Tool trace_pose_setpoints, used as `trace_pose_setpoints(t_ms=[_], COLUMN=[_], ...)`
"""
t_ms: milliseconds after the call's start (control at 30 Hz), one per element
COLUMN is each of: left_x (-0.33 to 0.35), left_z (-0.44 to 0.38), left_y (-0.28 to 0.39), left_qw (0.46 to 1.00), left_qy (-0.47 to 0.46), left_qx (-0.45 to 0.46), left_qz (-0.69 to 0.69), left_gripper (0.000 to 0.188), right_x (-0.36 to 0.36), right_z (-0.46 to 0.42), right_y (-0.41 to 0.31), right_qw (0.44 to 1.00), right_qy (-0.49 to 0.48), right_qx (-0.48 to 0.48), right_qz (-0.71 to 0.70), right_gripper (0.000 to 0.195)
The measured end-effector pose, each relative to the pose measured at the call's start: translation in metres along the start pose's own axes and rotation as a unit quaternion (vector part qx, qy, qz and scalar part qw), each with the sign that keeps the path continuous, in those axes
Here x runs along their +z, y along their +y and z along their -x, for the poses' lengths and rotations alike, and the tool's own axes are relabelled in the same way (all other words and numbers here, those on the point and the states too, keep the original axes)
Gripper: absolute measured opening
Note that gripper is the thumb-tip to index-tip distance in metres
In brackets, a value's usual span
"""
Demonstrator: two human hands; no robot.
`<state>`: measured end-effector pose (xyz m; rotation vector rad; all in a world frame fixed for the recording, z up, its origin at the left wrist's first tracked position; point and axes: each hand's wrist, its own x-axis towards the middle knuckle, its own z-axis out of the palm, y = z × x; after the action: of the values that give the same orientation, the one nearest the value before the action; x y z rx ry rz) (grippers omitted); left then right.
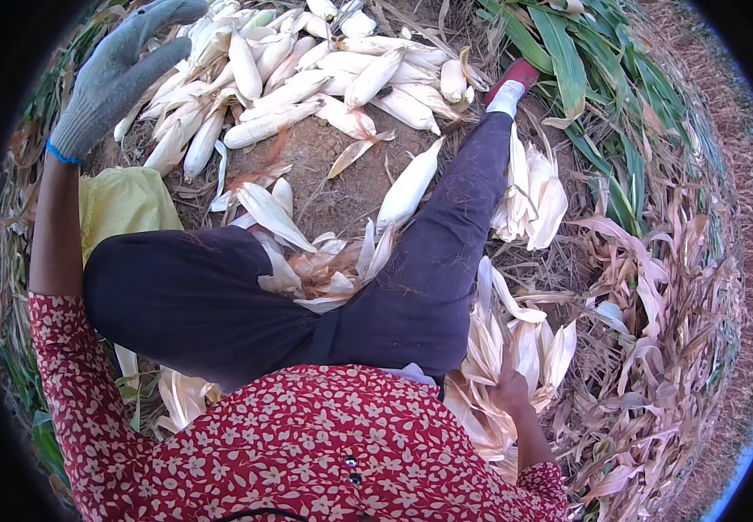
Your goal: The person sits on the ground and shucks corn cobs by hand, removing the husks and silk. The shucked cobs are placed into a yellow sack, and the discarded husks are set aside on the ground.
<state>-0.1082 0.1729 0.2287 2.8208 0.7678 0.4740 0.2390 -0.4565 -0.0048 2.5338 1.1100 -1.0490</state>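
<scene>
My left hand [112, 78], in a grey knit glove with a blue cuff edge, is raised at the upper left. Its thumb and fingers are apart, with nothing between them. Beside and below it lies a heap of husked, pale corn ears [291, 78]. My right hand [512, 391] is bare and low among dry corn husks [481, 339] beside my hip. Its fingertips are partly hidden there, so I cannot tell if it grips any. Between my legs are loose husks [278, 215], reddish corn silk [314, 277] and one pale ear still partly in husk [409, 186].
A yellow woven sack [128, 202] lies by my bent left knee. My right leg [441, 222] stretches forward beside another bunch of husks [533, 196]. Green corn leaves [565, 59] lie by my foot, and dry stalks and leaves [650, 365] cover the right side.
</scene>
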Motion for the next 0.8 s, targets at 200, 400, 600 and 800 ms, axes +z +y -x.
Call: trace_pose_setpoints(t_ms=[200,400,600,800], left_x=[0.03,0.082,0.162,0.191], left_z=[-0.059,-0.086,-0.102,-0.068], left_y=[0.053,-0.008,-0.073,-0.082], left_qw=[0.991,0.988,0.972,0.925], left_qy=[-0.084,-0.117,-0.222,-0.359], left_qx=[0.065,0.097,-0.069,-0.112], left_qz=[0.085,-0.021,0.039,0.054], left_gripper=[0.039,0.043,0.049,0.046], right_x=[0.172,0.137,0.018,-0.202], right_z=[0.123,0.119,0.082,-0.121], right_y=[0.031,0.012,0.001,-0.166], right_qw=[0.961,0.937,0.794,0.962], right_qy=[-0.265,-0.344,-0.591,-0.202], right_qx=[0.064,0.055,-0.094,-0.176], right_qz=[0.041,0.038,0.106,-0.044], right_gripper=[0.069,0.057,0.046,0.026])
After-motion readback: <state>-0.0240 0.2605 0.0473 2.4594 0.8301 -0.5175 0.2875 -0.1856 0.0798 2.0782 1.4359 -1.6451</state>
